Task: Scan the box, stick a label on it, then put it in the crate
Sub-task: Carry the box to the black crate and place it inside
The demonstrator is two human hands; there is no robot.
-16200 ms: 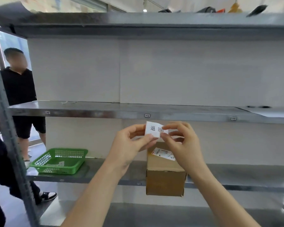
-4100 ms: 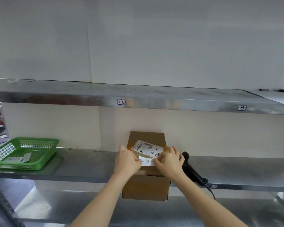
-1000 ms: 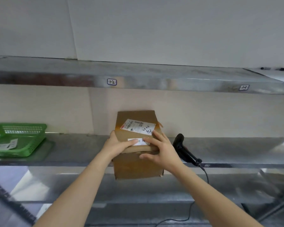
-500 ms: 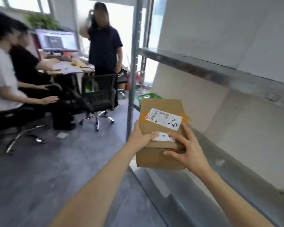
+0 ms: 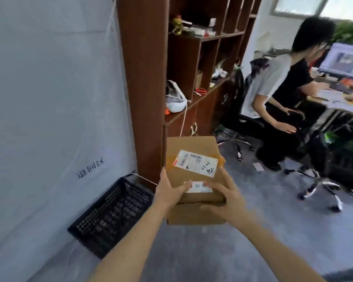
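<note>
Two bare forearms rise from the bottom of the frame to the centre, where both hands grasp the cardboard box (image 5: 194, 159) in the air above the floor. The left hand (image 5: 169, 190) wraps the box's near left corner, thumb on the top face; the right hand (image 5: 226, 202) cups the near right corner, fingers spread over the top edge and front. Between the thumbs sits the small white label (image 5: 199, 187), stuck flat on the top; beyond it lies the larger shipping label (image 5: 196, 162). The box looks stiff and, judging by the relaxed hold, fairly light; its plain card faces should not slip, and a hand on each side is the safe way to hold it for lowering. Left of centre and lower, the black crate (image 5: 110, 216) stands on the grey floor against the white wall, near the box but apart from it. Farther off, a brown shelf unit (image 5: 147, 82) fills the upper middle, and a seated person (image 5: 273, 94) occupies the upper right at a desk (image 5: 338, 101).
</note>
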